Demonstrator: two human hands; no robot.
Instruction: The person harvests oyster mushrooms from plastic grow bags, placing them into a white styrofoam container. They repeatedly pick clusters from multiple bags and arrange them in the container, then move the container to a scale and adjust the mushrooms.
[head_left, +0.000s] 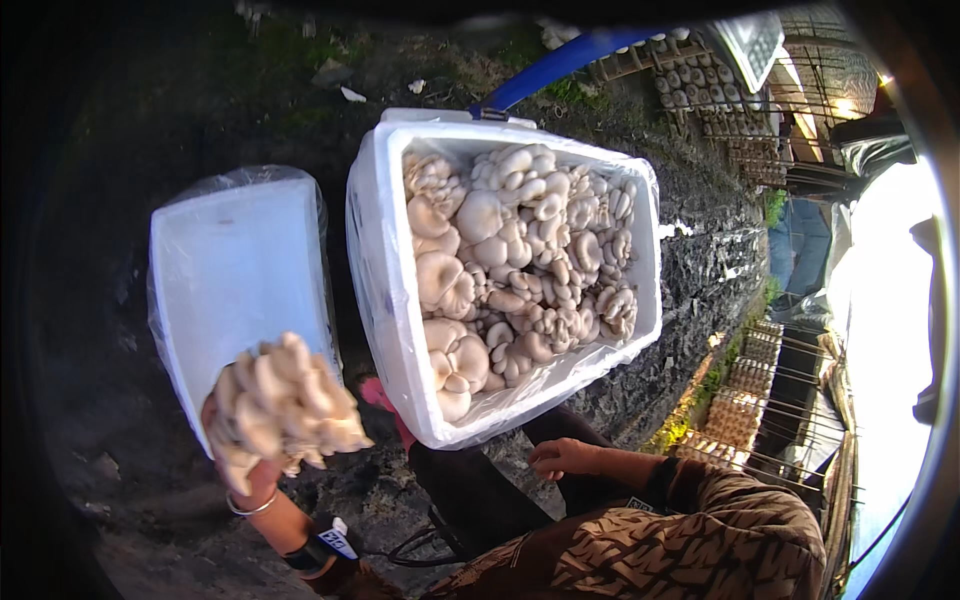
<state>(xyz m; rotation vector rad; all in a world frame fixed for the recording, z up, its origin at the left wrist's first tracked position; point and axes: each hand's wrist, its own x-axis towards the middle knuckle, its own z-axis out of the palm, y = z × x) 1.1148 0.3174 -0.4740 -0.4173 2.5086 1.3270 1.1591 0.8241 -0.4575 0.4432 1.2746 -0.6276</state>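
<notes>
My left hand grips a cluster of oyster mushrooms from below, with its caps hiding most of the fingers. The cluster is held over the near end of a shallow white foam box or lid lined with clear plastic. To the right, a deeper white foam box, also plastic-lined, is filled with pale oyster mushrooms. Loosely curled, my right hand hangs near my knee, just beyond the near edge of the full box, with nothing visible in it.
A blue strap is fixed to the far side of the full box. Dark, rough ground surrounds both boxes. Stacked rows of mushroom grow bags stand on racks at the right. A pink shoe shows between the boxes.
</notes>
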